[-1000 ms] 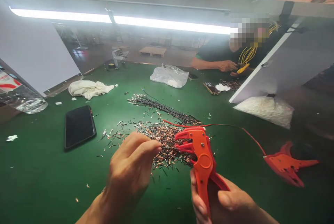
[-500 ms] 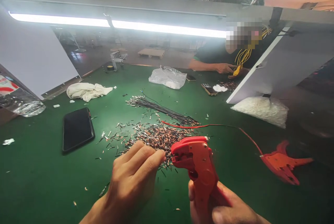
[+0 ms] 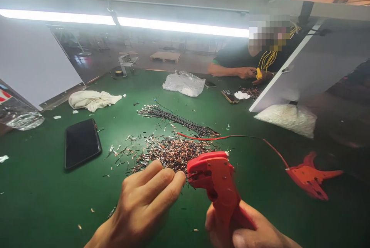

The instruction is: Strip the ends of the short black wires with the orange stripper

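My right hand (image 3: 243,228) grips a red wire stripper (image 3: 222,186) by its handles, jaws turned to the left. My left hand (image 3: 150,198) is closed in a pinch just left of those jaws. Between its fingertips and the jaws a short bit of black wire (image 3: 188,177) shows; my fingers hide the rest. Behind both hands lies a heap of black cut ends and copper bits (image 3: 173,151). Beyond the heap rests a bundle of black wires (image 3: 179,120), their bared ends toward the left.
A second red stripper (image 3: 313,176) lies at right, a red cord (image 3: 231,136) running from it. At left are a dark phone (image 3: 82,144), a white cloth (image 3: 92,100) and a plastic bottle (image 3: 21,117). Plastic bags (image 3: 185,84) lie farther back. A co-worker (image 3: 234,61) handles yellow wires opposite.
My left fingertips have come closer to the stripper's jaws, and less black wire shows between them. The view has shifted slightly. Across the table, the co-worker's hands have moved a little.
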The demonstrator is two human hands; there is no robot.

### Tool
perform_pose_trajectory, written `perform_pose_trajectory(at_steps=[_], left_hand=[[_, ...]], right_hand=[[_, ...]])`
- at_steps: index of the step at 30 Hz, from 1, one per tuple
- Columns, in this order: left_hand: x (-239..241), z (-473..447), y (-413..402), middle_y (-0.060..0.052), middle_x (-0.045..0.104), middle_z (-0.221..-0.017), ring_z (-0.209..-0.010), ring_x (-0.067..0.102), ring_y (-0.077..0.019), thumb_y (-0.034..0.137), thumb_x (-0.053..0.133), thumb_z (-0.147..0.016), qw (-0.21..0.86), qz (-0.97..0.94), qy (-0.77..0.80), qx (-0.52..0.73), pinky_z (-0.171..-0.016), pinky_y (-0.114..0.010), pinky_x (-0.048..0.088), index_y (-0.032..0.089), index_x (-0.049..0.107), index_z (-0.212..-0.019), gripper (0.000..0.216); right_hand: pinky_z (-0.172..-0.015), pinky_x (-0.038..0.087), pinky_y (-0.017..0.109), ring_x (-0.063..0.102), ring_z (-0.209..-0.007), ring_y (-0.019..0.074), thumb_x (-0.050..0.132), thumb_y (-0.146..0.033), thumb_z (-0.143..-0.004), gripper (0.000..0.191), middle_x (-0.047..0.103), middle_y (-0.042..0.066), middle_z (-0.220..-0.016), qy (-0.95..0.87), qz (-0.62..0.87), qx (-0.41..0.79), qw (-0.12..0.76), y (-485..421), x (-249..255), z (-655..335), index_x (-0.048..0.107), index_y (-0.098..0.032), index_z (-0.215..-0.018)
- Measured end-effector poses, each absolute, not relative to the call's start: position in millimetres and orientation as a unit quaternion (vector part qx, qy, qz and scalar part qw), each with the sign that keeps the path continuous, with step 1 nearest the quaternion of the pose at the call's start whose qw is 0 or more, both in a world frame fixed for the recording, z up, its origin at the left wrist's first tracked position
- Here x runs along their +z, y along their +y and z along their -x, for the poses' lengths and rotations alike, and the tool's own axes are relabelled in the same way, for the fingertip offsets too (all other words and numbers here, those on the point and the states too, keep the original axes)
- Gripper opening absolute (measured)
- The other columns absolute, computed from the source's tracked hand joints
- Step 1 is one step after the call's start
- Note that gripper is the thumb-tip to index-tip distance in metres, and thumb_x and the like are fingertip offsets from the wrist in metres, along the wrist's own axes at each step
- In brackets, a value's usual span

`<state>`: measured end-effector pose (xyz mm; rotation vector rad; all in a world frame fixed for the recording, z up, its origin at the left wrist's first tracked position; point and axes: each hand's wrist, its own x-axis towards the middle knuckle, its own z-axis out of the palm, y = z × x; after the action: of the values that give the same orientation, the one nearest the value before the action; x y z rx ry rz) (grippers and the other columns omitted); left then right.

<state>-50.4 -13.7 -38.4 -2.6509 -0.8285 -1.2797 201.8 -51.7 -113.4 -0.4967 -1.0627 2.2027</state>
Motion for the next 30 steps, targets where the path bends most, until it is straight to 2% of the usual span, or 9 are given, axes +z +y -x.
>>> perform_pose_trajectory(at_steps=[3,10,16,21,24,27,30], left_hand=[[-36.8,49.1,-11.6,-0.005,0.066,-0.071,-0.063,0.046,-0.0144,-0.004,0.051,-0.089,0.051,0.872,-0.266,-0.407,-0.055,-0.026,0.042,0.007,0.065,-0.101,0.022],[-41.5,49.1,-10.1,-0.004,0.064,-0.069,-0.063,0.044,-0.0144,-0.003,0.053,-0.086,0.054,0.870,-0.272,-0.408,-0.054,-0.025,0.040,0.008,0.064,-0.102,0.022],[-43.2,48.2,-9.2,-0.001,0.059,-0.065,-0.059,0.041,-0.0132,-0.001,0.055,-0.089,0.029,0.867,-0.289,-0.404,-0.053,-0.025,0.037,0.011,0.062,-0.105,0.022],[-41.4,44.0,-10.6,0.004,0.048,-0.060,-0.055,0.037,-0.0115,0.002,0.057,-0.091,-0.018,0.851,-0.319,-0.416,-0.048,-0.023,0.032,0.015,0.062,-0.095,0.014],[-39.8,41.9,-10.5,0.004,0.044,-0.060,-0.054,0.038,-0.0116,0.005,0.053,-0.093,-0.055,0.840,-0.324,-0.431,-0.048,-0.024,0.033,0.016,0.060,-0.089,0.014],[-35.8,41.0,-9.8,0.003,0.049,-0.062,-0.056,0.044,-0.0104,0.005,0.049,-0.095,-0.102,0.835,-0.326,-0.432,-0.049,-0.021,0.038,0.016,0.061,-0.087,0.018],[-30.8,41.2,-10.2,0.003,0.057,-0.063,-0.056,0.049,-0.0079,0.005,0.052,-0.094,-0.131,0.829,-0.339,-0.426,-0.051,-0.017,0.041,0.016,0.061,-0.085,0.017]], right_hand=[[-0.050,0.029,0.022,0.038,-0.057,0.0088,0.079,-0.045,-0.072,0.042,0.052,-0.002,-0.068,-0.403,0.255,0.819,0.318,-53.2,-103.2,-202.9,0.064,-0.012,-0.093],[-0.049,0.031,0.026,0.034,-0.051,0.0087,0.072,-0.067,-0.074,0.052,0.045,-0.006,-0.058,-0.446,0.227,0.803,0.323,-52.9,-114.1,-201.0,0.058,-0.017,-0.072],[-0.045,0.030,0.023,0.040,-0.048,0.0081,0.073,-0.069,-0.072,0.056,0.049,-0.005,-0.057,-0.456,0.218,0.807,0.306,-54.2,-128.4,-205.2,0.062,-0.015,-0.077],[-0.047,0.030,0.022,0.036,-0.053,0.0073,0.077,-0.067,-0.070,0.056,0.049,-0.005,-0.064,-0.435,0.240,0.804,0.327,-61.9,-130.3,-205.3,0.059,-0.016,-0.083],[-0.046,0.028,0.022,0.034,-0.051,0.0074,0.077,-0.063,-0.073,0.050,0.047,-0.006,-0.061,-0.429,0.249,0.802,0.332,-64.1,-134.2,-205.2,0.058,-0.017,-0.076],[-0.044,0.027,0.023,0.034,-0.048,0.0075,0.077,-0.061,-0.074,0.048,0.045,-0.006,-0.055,-0.433,0.246,0.805,0.323,-62.0,-139.1,-205.2,0.058,-0.017,-0.069],[-0.046,0.032,0.023,0.041,-0.051,0.0092,0.071,-0.064,-0.078,0.048,0.051,-0.004,-0.060,-0.418,0.249,0.818,0.307,-59.4,-136.1,-203.3,0.062,-0.017,-0.079]])
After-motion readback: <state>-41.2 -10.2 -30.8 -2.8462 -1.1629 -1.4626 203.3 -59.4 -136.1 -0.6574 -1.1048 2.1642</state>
